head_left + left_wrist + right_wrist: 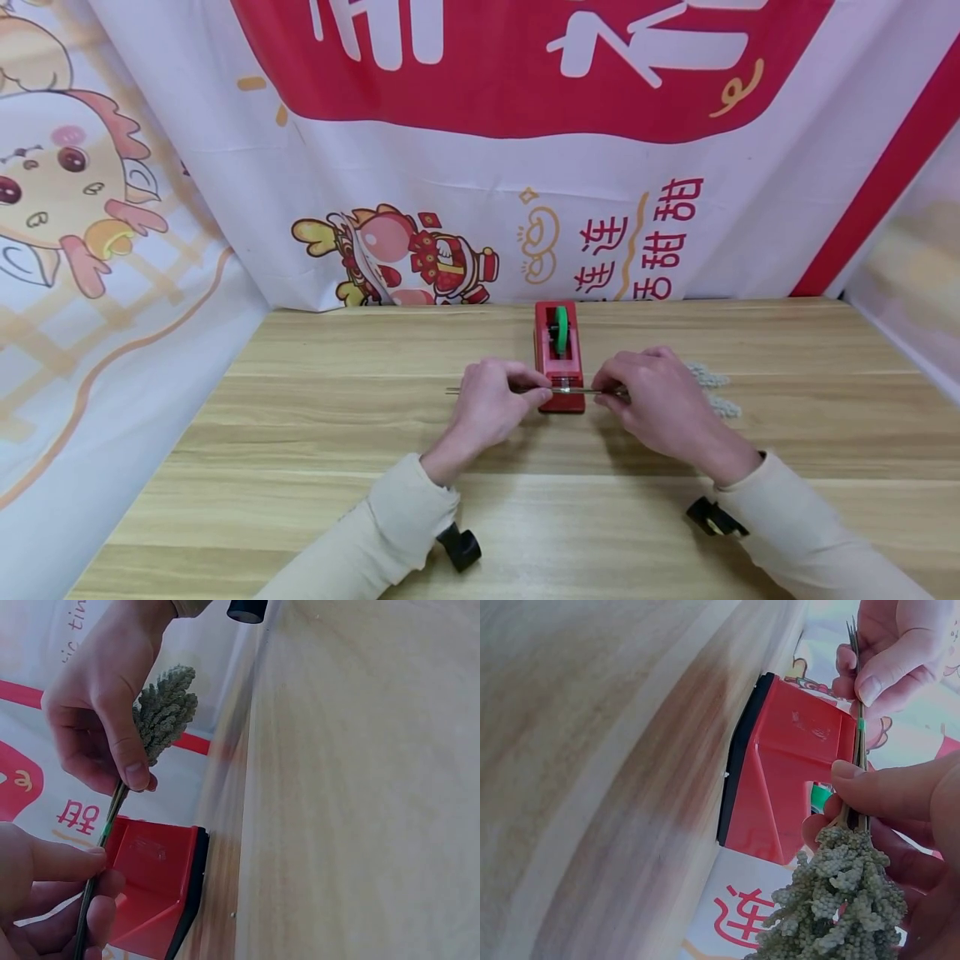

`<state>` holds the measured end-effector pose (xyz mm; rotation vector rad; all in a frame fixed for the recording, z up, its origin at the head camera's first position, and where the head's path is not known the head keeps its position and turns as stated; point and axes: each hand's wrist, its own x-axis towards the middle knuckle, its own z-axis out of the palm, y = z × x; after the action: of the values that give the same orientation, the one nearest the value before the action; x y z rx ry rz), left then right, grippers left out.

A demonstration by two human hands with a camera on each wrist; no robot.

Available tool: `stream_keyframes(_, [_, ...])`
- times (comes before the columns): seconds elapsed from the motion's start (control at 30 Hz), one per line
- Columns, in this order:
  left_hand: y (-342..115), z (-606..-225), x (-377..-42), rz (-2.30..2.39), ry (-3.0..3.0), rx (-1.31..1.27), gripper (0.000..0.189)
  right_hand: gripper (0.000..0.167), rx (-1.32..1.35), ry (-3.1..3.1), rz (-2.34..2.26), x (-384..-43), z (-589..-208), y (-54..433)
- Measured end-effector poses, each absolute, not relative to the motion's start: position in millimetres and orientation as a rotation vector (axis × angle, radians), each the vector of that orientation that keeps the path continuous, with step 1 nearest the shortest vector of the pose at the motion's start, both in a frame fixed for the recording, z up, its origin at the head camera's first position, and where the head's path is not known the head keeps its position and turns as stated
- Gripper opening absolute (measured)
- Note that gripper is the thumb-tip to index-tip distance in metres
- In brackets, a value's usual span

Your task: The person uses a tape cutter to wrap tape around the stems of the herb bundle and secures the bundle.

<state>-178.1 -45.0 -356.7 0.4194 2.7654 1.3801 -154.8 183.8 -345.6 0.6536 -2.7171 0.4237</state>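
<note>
A bunch of dried flowers with pale grey-green heads (832, 892) is held level across the front of a red tape dispenser (558, 367). My left hand (491, 404) pinches the thin stems (87, 907) left of the dispenser, their ends sticking out past the fingers. On the other side my right hand (663, 404) pinches the stems close below the heads, which show beyond the knuckles in the head view. Between the hands a small green patch (861, 724) and a clear shiny strip (566, 385) show on the stems. The green tape reel (562, 329) sits in the dispenser.
The dispenser stands on a wood-grain table (360, 367) near its back edge. Behind it hangs a printed white and red cloth (480, 167), with more cloth at both sides. Black wrist devices (459, 547) are strapped under both sleeves.
</note>
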Motion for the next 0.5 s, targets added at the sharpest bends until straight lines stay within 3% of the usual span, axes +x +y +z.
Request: stream_keyframes(0.5, [-45.1, -356.4, -176.7, 1.330, 2.730, 0.408, 0.008, 0.013, 0.658, -2.725, 0.437, -155.4, -347.0, 183.4])
